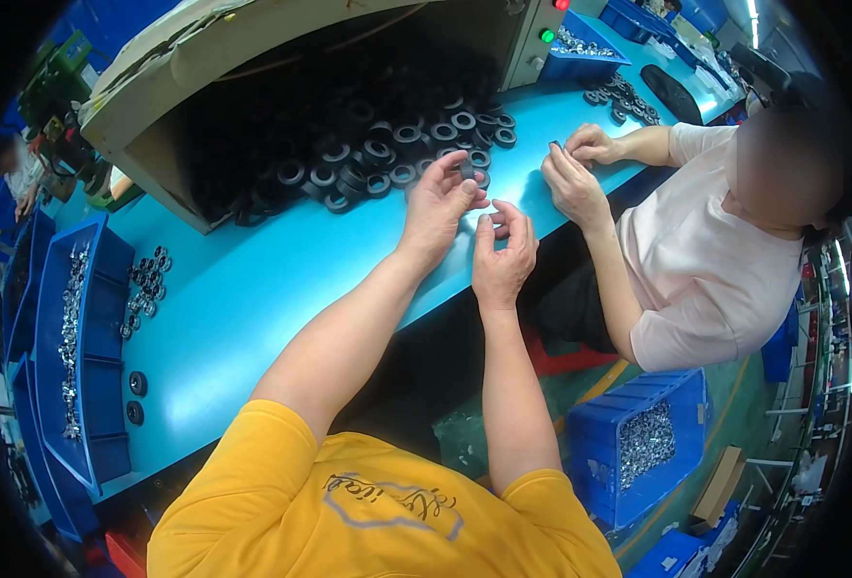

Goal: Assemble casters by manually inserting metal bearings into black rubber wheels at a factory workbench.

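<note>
head view: left hand (434, 212) pinches black ring (467, 170) at fingertips; right hand (505, 262) loosely spread.

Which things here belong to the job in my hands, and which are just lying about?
Likely in the job:
black ring, held in the left hand; right hand close by
heaped black rings, beyond the hands

Probably just lying about:
dark oblong object, far on the table
brown cardboard, lower right

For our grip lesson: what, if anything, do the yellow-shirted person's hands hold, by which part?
Left hand: a black ring, by its edge. Right hand: cannot tell.
</note>
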`<state>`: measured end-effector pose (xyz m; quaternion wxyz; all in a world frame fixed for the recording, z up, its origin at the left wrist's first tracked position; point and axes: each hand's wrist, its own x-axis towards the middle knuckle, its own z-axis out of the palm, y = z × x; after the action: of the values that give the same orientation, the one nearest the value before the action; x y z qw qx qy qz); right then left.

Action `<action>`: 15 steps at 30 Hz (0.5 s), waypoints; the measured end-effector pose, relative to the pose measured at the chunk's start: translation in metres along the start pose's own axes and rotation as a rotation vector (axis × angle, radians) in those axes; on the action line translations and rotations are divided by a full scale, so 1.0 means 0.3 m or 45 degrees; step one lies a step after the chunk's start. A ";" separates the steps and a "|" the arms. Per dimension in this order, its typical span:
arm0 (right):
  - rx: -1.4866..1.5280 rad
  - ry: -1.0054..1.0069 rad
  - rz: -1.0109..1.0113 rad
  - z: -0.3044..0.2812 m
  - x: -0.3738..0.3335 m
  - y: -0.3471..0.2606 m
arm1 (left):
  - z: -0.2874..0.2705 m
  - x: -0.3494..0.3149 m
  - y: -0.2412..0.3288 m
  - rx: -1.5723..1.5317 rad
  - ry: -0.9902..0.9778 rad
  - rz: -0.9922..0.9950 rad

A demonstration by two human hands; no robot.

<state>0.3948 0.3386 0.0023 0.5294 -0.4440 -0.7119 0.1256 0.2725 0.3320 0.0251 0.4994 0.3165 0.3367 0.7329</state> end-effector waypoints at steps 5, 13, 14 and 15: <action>-0.031 -0.026 -0.016 0.000 0.006 -0.004 | 0.002 -0.002 -0.005 0.111 0.018 0.080; 0.282 -0.300 0.330 -0.059 0.247 0.053 | 0.013 0.001 -0.012 0.205 0.074 0.138; 0.358 -0.249 0.365 -0.066 0.284 0.069 | 0.019 0.001 -0.009 0.218 0.073 0.136; 0.480 -0.181 0.413 -0.074 0.327 0.078 | 0.019 0.002 -0.006 0.234 0.078 0.135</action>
<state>0.4212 0.4206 0.0591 0.5244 -0.4358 -0.6308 0.3703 0.2777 0.3341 0.0270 0.4182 0.3559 0.4002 0.7337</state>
